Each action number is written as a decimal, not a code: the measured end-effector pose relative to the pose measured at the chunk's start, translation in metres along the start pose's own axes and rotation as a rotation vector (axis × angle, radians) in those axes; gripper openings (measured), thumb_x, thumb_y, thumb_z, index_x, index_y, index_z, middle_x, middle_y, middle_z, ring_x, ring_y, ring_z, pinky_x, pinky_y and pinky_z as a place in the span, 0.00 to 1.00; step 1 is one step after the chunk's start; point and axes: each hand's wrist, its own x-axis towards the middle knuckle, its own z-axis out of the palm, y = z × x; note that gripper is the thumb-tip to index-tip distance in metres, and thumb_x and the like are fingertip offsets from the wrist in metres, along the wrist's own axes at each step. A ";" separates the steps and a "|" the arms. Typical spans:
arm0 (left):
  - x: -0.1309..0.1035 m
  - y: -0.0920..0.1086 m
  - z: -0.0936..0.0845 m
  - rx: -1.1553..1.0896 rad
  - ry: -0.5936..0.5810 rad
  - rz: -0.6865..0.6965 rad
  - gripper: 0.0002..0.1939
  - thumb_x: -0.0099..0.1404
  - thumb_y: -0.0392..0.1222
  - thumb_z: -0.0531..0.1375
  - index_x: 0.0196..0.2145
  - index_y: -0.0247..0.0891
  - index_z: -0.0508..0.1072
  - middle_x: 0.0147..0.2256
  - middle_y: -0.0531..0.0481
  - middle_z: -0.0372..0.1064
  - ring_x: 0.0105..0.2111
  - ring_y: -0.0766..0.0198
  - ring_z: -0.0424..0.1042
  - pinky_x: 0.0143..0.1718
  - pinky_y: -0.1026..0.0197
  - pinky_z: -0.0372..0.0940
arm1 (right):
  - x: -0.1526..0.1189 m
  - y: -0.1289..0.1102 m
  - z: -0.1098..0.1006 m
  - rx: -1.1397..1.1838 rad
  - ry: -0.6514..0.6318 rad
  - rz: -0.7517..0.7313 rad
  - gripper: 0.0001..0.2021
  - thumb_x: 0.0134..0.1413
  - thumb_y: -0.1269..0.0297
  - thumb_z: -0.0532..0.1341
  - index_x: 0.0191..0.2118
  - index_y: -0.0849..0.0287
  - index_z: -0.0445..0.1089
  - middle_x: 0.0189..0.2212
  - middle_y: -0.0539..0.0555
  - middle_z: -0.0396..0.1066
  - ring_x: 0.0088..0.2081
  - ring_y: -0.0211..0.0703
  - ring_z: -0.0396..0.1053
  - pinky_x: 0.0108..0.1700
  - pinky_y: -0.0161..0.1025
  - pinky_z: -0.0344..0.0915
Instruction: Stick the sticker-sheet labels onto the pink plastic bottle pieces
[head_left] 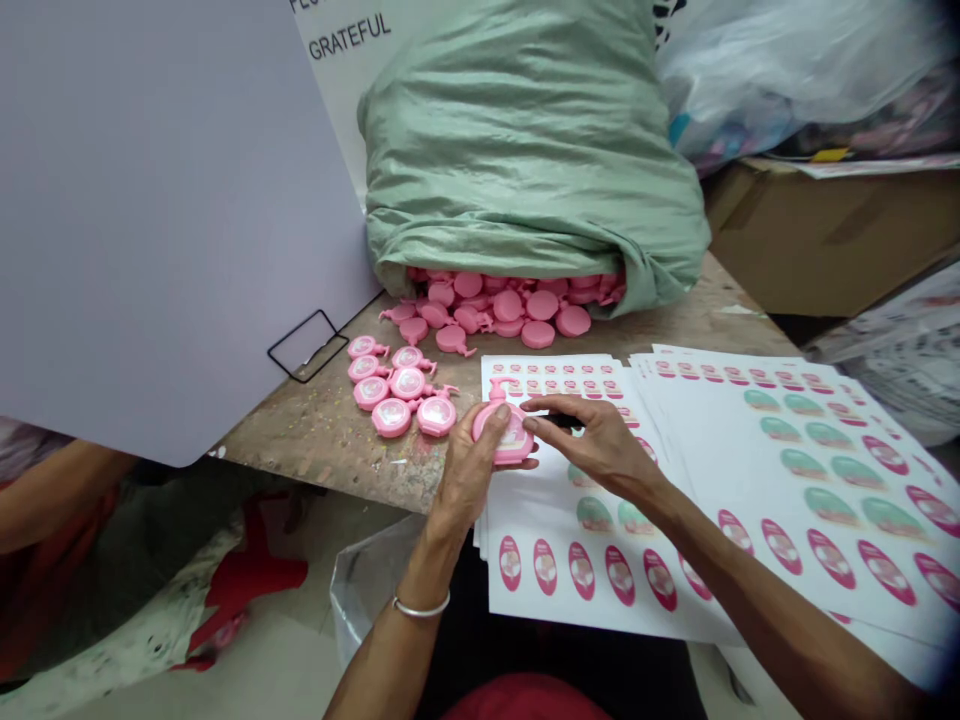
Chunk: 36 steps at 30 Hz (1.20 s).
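My left hand (466,468) is closed around a pink toy pump bottle (514,440), its spout pointing away from me and a label on its round front. The left thumb lies across that label. My right hand (604,440) pinches a slim dark tool (564,421), mostly hidden by the fingers, so its kind is unclear. The right fingertips touch the bottle's right edge. Under both hands lies a sticker sheet (536,510) printed with pink ovals and green domes. Left of them, several labelled pink bottles (409,383) lie in rows on the worn table (300,430).
A green cloth sack (525,150) at the back spills plain pink bottles (508,306). More sticker sheets (720,450) are stacked at right. A pale panel (165,200) stands at left, near a black wire frame (307,346). Another person's arm (67,490) shows beneath it.
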 end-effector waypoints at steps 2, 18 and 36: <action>0.000 -0.005 0.001 0.036 0.066 0.031 0.20 0.59 0.54 0.62 0.41 0.35 0.70 0.35 0.47 0.71 0.31 0.63 0.74 0.32 0.60 0.73 | -0.001 -0.002 0.003 -0.199 0.103 -0.019 0.20 0.52 0.51 0.62 0.45 0.59 0.73 0.40 0.59 0.76 0.42 0.53 0.71 0.47 0.51 0.66; 0.031 -0.033 -0.076 1.053 0.484 0.201 0.20 0.64 0.55 0.54 0.34 0.35 0.74 0.24 0.49 0.67 0.27 0.59 0.67 0.32 0.59 0.61 | 0.121 0.096 0.007 -0.524 0.153 0.435 0.30 0.50 0.44 0.59 0.51 0.62 0.64 0.45 0.64 0.72 0.49 0.57 0.68 0.47 0.47 0.62; 0.043 -0.038 -0.006 0.010 0.110 0.046 0.27 0.57 0.58 0.61 0.47 0.37 0.72 0.46 0.40 0.70 0.43 0.57 0.72 0.42 0.59 0.67 | 0.026 0.046 0.026 0.034 0.006 0.174 0.28 0.46 0.46 0.62 0.48 0.62 0.68 0.43 0.58 0.74 0.42 0.48 0.72 0.44 0.41 0.68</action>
